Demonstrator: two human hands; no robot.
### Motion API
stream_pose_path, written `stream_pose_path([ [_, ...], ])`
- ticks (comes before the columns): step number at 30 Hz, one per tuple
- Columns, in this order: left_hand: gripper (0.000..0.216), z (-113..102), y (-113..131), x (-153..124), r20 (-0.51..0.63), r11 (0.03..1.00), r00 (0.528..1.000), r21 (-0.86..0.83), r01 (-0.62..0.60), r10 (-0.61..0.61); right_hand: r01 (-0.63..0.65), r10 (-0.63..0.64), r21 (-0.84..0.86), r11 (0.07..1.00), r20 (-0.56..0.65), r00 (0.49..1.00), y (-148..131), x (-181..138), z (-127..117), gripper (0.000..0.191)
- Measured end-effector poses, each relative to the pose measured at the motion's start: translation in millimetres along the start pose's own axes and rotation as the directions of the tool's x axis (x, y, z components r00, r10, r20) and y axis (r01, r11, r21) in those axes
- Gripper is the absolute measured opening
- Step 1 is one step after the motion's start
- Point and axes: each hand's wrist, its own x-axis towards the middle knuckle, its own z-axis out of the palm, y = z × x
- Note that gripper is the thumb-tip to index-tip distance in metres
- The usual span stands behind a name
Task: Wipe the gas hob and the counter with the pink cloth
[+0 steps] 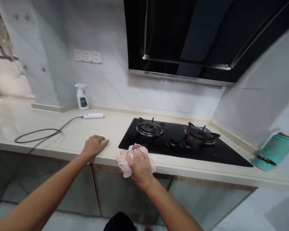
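Observation:
My right hand [140,166] presses down on a crumpled pink cloth [124,163] at the front edge of the cream countertop [62,134], just at the near left corner of the black gas hob [183,144]. Its fingers curl over the cloth. My left hand [95,145] rests on the countertop to the left of the cloth, fingers loosely curled and nothing in it. The hob has two burners and several knobs between them.
A white spray bottle [81,97] stands by the back wall. A white power strip [93,115] lies near it, its dark cable looping left. A teal tin [274,150] sits at the right end. A black range hood [195,38] hangs over the hob.

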Motion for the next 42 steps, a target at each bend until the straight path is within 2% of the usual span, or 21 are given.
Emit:
stream_pose_path([
  [3,0.065,0,-7,6,0.024,0.999,0.999,0.04,-0.024,0.023,-0.046,0.046,-0.053,0.998,-0.008,0.999,22,-22,-23,0.046],
  [6,0.065,0,-11,10,0.037,0.997,0.999,0.073,-0.036,0.033,-0.063,0.063,-0.075,0.995,0.003,0.998,56,-57,-59,0.05],
  [11,0.064,0,-9,8,0.028,0.996,0.999,0.082,-0.038,0.036,-0.133,0.156,-0.167,0.977,0.133,0.979,143,-134,-140,0.065],
  [14,0.065,-2,-4,4,0.035,0.996,0.999,0.078,-0.032,0.029,-0.193,0.224,-0.168,0.967,0.184,0.957,196,-175,-188,0.061],
  [15,0.065,-3,-3,3,0.035,0.997,0.999,0.076,-0.03,0.027,-0.212,0.248,-0.166,0.963,0.235,0.94,209,-185,-203,0.058],
  [18,0.063,-3,1,0,0.034,0.998,0.999,0.057,-0.023,0.021,-0.336,0.369,-0.159,0.928,0.279,0.886,228,-199,-234,0.053],
  [21,0.061,-2,4,-3,0.019,0.999,1.0,0.031,-0.016,0.016,-0.568,0.578,-0.107,0.816,0.128,0.806,219,-180,-243,0.067],
  [23,0.059,-1,5,-5,0.0,1.0,1.0,0.02,-0.017,0.018,-0.686,0.687,-0.031,0.727,0.01,0.727,202,-146,-236,0.085],
  [24,0.058,0,6,-6,-0.007,1.0,1.0,0.017,-0.019,0.019,-0.711,0.711,0.014,0.703,-0.029,0.703,193,-124,-229,0.089],
  [25,0.057,0,6,-7,-0.011,1.0,1.0,0.016,-0.019,0.019,-0.705,0.708,0.061,0.706,-0.049,0.705,184,-99,-218,0.089],
  [26,0.056,0,6,-8,-0.013,1.0,1.0,0.014,-0.02,0.02,-0.68,0.687,0.104,0.726,-0.052,0.725,176,-72,-205,0.086],
  [29,0.051,-1,7,-12,-0.035,1.0,0.999,0.007,-0.019,0.02,-0.517,0.53,0.184,0.836,-0.026,0.848,156,5,-147,0.072],
  [30,0.049,-1,7,-13,-0.044,1.0,0.999,0.004,-0.019,0.019,-0.505,0.515,0.184,0.843,-0.006,0.857,149,26,-123,0.07],
  [31,0.046,-1,7,-14,-0.052,1.0,0.998,0.003,-0.016,0.016,-0.532,0.533,0.165,0.83,0.045,0.845,142,43,-98,0.069],
  [32,0.044,-1,7,-15,-0.059,1.0,0.998,0.001,-0.014,0.014,-0.583,0.57,0.123,0.803,0.123,0.812,134,56,-72,0.068],
  [34,0.042,0,7,-16,-0.067,1.0,0.998,-0.003,-0.008,0.007,-0.66,0.629,-0.02,0.751,0.325,0.706,113,72,-22,0.071],
  [36,0.04,1,8,-17,-0.07,1.0,0.998,-0.009,-0.005,0.004,-0.64,0.609,-0.121,0.759,0.481,0.63,90,78,18,0.074],
  [39,0.039,3,9,-17,-0.069,1.0,0.998,-0.015,0.004,-0.006,-0.561,0.508,-0.121,0.819,0.608,0.61,58,89,51,0.077],
  [42,0.039,5,11,-18,-0.074,1.0,0.997,-0.021,0.01,-0.011,-0.49,0.404,-0.063,0.87,0.66,0.633,29,108,61,0.07],
])
